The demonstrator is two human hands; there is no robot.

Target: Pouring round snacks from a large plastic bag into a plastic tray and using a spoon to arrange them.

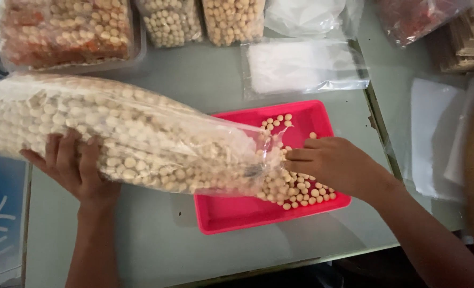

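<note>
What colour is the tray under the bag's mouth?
Bright pink tray, clearest in the head view.

We see a large clear bag of pale round snacks [114, 138] lying across the table's left. Smaller filled bags [205, 21] line the far edge beside an orange-tinted pack [66, 32]; flat empty plastic bags [301, 66] sit at upper right.
</note>
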